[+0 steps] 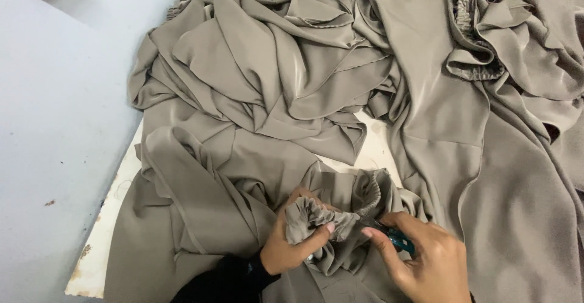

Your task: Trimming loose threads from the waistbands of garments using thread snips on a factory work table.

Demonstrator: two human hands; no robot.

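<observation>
Down near the bottom of the head view, the left hand [292, 239] pinches a gathered elastic cuff [316, 215] of taupe fabric, thumb and fingers closed tight on the ruffled edge and holding it up a little from the cloth below. Just to its right, the right hand [426, 260] is closed around a small teal thread snipper [398, 239], whose tip sits right at the cuff, touching it or nearly so; I cannot tell if the blades are open. A black sleeve [225, 278] covers the left forearm. Farther off, a big heap of the same taupe garments [340, 66] spreads across the white worktable [103, 230], whose worn edge shows at the left against the pale blue floor [55, 127]. It looks like loose threads are being trimmed at the cuff seam; the cut would need the fabric held taut and the tip kept clear of the stitching.
</observation>
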